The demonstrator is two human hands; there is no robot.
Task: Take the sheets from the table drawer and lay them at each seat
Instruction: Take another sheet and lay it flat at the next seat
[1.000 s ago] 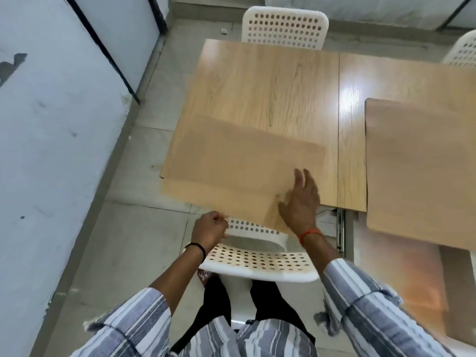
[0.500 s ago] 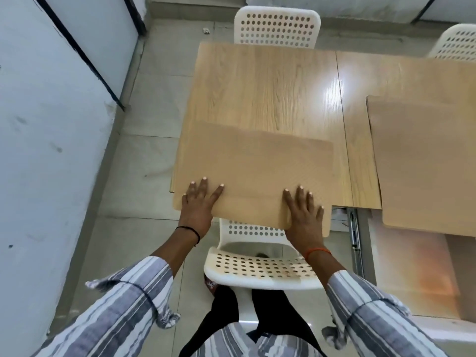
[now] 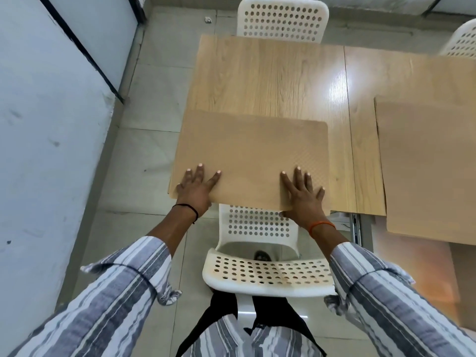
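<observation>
A tan sheet (image 3: 252,155) lies flat on the near edge of the wooden table (image 3: 270,78), in front of the near white chair (image 3: 260,269). My left hand (image 3: 197,188) presses flat on the sheet's near left corner, fingers spread. Near the sheet's right corner my right hand (image 3: 302,191) lies flat with its fingers straight. A second tan sheet (image 3: 427,166) lies on the table to the right, its near edge hanging over an opened drawer (image 3: 417,264).
A white perforated chair (image 3: 283,19) stands at the far side of the table, another (image 3: 461,42) at the far right. A pale wall (image 3: 51,124) runs close along the left. A metal drawer rail (image 3: 356,228) shows under the table edge.
The sheet has come down flat and square to the table's near edge. My left hand, which was off the sheet a second ago, now rests flat on it beside my right.
</observation>
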